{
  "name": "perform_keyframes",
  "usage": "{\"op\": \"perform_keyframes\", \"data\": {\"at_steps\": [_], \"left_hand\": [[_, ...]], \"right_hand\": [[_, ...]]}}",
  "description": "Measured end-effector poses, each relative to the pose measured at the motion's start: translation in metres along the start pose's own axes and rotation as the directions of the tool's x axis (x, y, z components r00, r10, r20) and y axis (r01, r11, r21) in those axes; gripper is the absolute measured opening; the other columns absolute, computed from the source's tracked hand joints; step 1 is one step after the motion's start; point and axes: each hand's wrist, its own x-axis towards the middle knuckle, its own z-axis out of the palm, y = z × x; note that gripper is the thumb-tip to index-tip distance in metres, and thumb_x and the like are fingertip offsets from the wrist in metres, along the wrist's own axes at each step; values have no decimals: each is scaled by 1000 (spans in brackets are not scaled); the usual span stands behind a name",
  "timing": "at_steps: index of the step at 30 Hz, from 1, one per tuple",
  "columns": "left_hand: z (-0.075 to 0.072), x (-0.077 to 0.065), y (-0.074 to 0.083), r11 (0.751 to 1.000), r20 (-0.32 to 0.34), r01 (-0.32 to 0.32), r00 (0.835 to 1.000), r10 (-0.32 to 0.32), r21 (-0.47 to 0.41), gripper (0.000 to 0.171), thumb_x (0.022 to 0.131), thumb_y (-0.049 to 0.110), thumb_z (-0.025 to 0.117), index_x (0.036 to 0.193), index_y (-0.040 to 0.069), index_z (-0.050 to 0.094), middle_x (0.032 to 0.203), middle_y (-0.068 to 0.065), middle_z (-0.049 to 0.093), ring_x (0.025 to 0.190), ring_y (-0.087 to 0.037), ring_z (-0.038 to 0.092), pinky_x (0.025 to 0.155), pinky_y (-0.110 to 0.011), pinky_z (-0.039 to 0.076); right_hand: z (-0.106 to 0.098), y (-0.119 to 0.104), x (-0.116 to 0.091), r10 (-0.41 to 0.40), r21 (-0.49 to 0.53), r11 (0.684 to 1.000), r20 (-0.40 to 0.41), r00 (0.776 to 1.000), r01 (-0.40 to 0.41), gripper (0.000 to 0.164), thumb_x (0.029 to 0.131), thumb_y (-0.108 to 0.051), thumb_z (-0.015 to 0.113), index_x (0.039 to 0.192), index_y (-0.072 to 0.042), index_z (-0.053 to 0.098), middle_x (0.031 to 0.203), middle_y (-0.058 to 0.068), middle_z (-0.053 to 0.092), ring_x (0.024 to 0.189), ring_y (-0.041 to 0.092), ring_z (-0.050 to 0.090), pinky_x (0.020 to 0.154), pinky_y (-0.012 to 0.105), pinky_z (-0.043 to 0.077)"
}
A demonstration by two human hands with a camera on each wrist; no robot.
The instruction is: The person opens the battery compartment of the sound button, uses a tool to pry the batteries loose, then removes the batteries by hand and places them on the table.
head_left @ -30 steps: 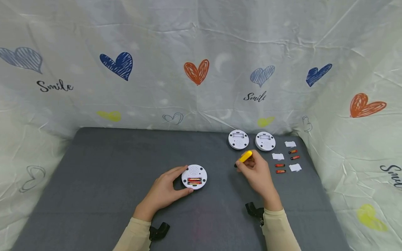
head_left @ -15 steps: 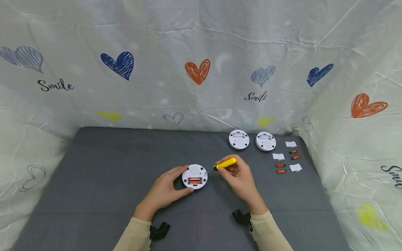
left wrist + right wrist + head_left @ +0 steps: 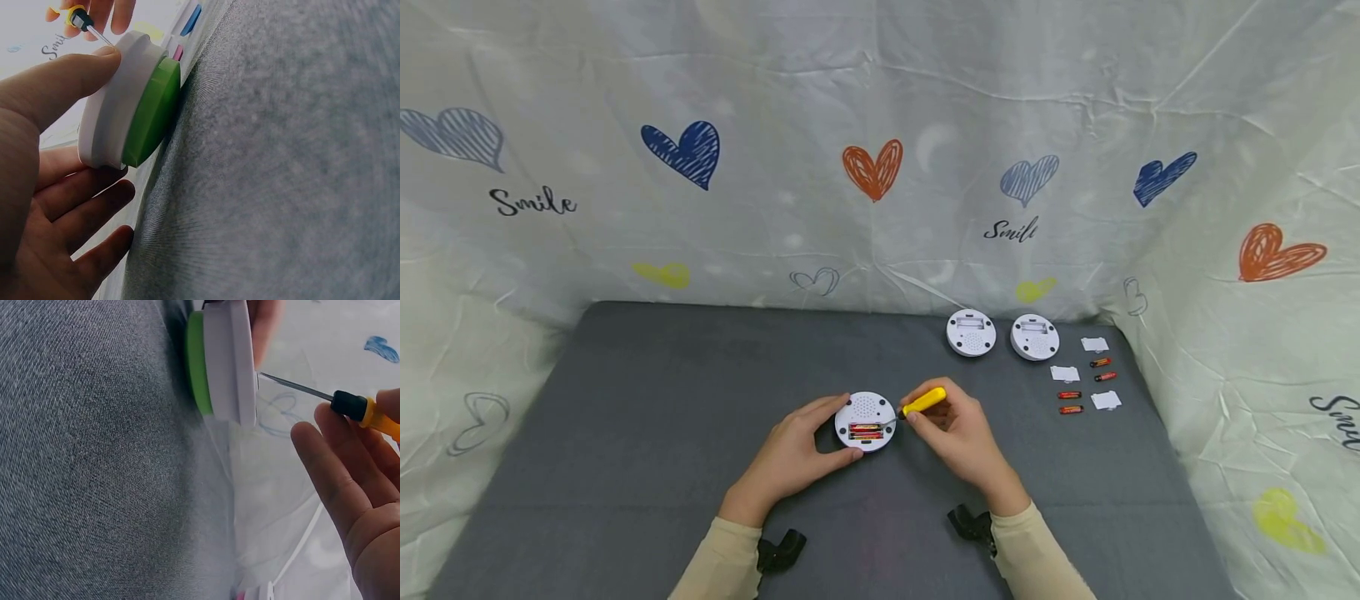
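A round white battery-powered device (image 3: pixel 865 406) lies face down on the dark cloth, its green dome (image 3: pixel 153 112) underneath in the left wrist view. Two red batteries (image 3: pixel 866 432) sit in its uncovered compartment. My left hand (image 3: pixel 793 454) grips the device's rim between thumb and fingers. In my right hand (image 3: pixel 962 442) I pinch a yellow-handled screwdriver (image 3: pixel 925 401) with a black collar. Its thin metal shaft (image 3: pixel 294 385) points at the device's back, and the tip is at or very near the compartment's right end. Whether it touches a battery is too small to tell.
Two similar white devices (image 3: pixel 971 332) with bare compartments stand at the table's back right. Beside them lie several white covers (image 3: pixel 1064 374) and several loose red batteries (image 3: pixel 1071 410). A pale printed curtain (image 3: pixel 775 208) hangs behind the grey tabletop (image 3: pixel 662 400).
My right hand has moved left and slightly toward me, bringing the screwdriver from beside the far devices to the held one. The left hand and its device have stayed in place.
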Motion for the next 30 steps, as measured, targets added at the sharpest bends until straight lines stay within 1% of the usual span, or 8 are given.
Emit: {"op": "perform_keyframes", "data": {"at_steps": [4,7,11,16,18,25,28,30], "left_hand": [[0,0,0,1000,1,1,1000,-1,2,88,86,46,95,160,14,59,157,-11,60,143,-36,58,114,-61,50],[0,0,0,1000,4,4,1000,-4,2,89,86,46,96,160,15,59,158,-11,60,144,-36,58,114,-61,50],[1,0,0,1000,5,1,1000,-1,2,89,86,46,96,160,16,59,158,-10,60,144,-36,58,114,-60,50],[1,0,0,1000,-1,-5,1000,5,3,88,85,46,96,160,16,59,157,-10,60,144,-35,58,114,-60,50],[0,0,0,1000,-3,-7,1000,7,4,88,85,46,96,160,16,59,157,-10,61,144,-35,58,114,-60,50],[1,-1,1,1000,-4,0,1000,0,-3,88,85,46,96,160,16,60,157,-11,61,143,-37,58,114,-61,50],[1,-1,1,1000,-8,13,1000,-13,-8,88,84,45,97,159,16,60,156,-12,61,143,-38,58,113,-62,50],[1,0,1,1000,-8,19,1000,-19,-13,88,84,45,97,159,16,60,156,-12,61,143,-38,58,114,-62,50]], "right_hand": [[1,0,0,-32,-86,996,20,999,33,24,102,-2,77,123,-10,68,116,16,76,102,22,76,88,38,66],[2,1,0,-64,-126,990,44,997,69,25,102,-3,78,124,-10,68,117,14,76,105,21,75,90,44,66],[1,3,-1,-106,-145,983,56,993,113,27,100,-1,79,124,-9,69,117,10,76,106,21,75,90,48,66],[-1,8,-1,-152,-138,978,50,987,157,34,92,7,85,121,-6,72,113,11,77,101,23,75,83,47,67],[-2,10,-1,-156,-138,977,55,986,163,35,90,8,86,120,-6,73,112,10,77,100,22,75,82,46,67],[-3,7,0,-165,-193,964,101,981,182,35,91,8,85,118,-10,73,111,4,76,99,17,75,81,44,68],[0,8,0,-150,-192,967,88,985,164,32,93,7,83,117,-10,73,110,4,76,95,16,75,79,40,67],[0,10,-1,-124,-157,978,70,990,134,29,94,8,82,116,-9,72,110,8,77,95,19,76,79,36,67]]}}
